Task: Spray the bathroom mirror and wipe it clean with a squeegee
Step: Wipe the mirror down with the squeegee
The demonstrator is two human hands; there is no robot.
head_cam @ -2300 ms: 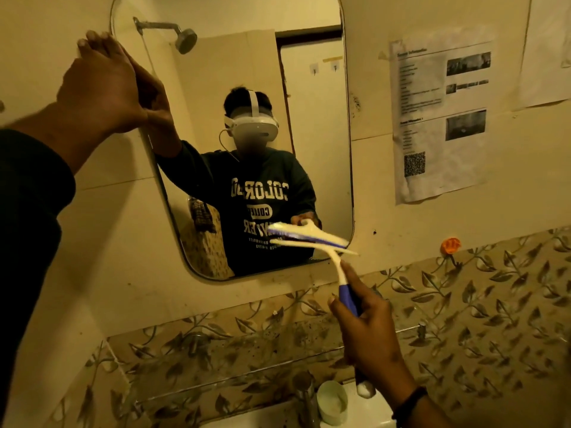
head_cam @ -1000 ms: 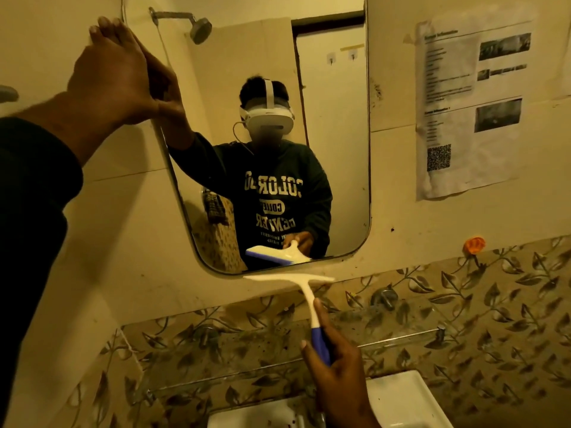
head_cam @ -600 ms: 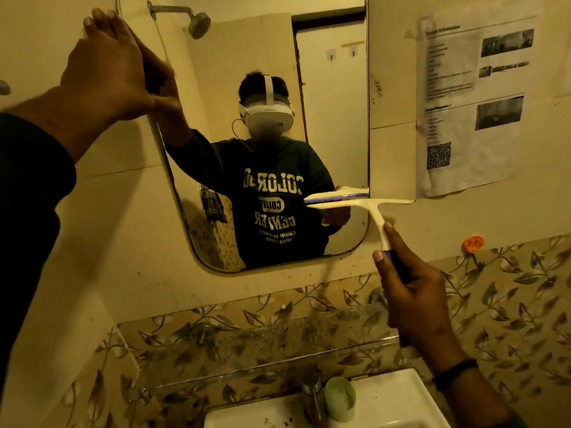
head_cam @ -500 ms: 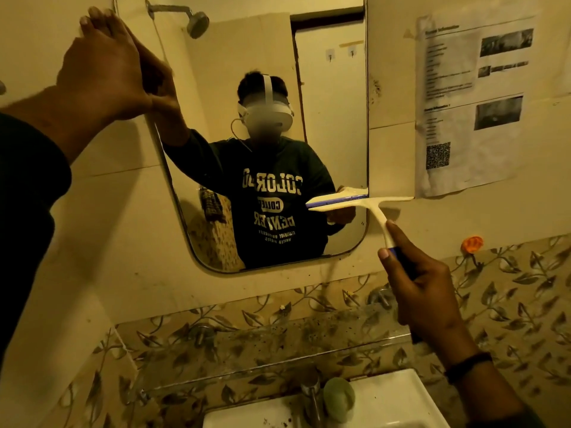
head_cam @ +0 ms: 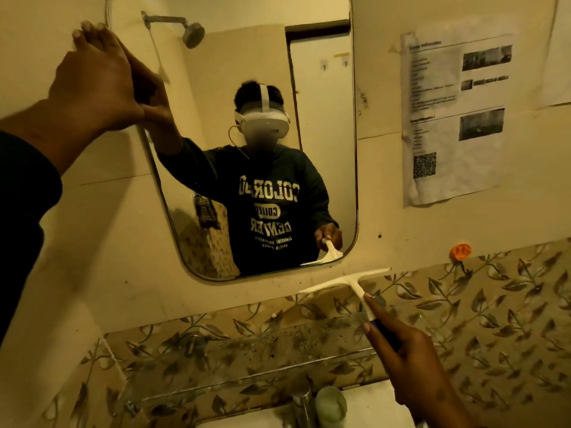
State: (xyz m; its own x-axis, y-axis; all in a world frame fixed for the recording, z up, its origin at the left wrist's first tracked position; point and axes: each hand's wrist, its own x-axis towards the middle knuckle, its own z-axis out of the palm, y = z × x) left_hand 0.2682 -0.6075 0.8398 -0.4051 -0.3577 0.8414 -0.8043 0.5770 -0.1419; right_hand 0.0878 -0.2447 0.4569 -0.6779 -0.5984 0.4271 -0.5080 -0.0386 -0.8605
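Mirror (head_cam: 321, 149) hangs on beige wall (head_cam: 102, 242) above leaf-patterned tiles (head_cam: 494, 319).

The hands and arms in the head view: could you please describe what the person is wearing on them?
Both hands are bare, with no gloves. The left hand comes out of a dark long sleeve that ends short of the wrist. The right hand shows no sleeve in this frame; its wrist runs out of view at the bottom edge.

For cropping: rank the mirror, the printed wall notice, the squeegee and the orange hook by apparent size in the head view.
1. mirror
2. printed wall notice
3. squeegee, nearer the camera, so likely flattered
4. orange hook
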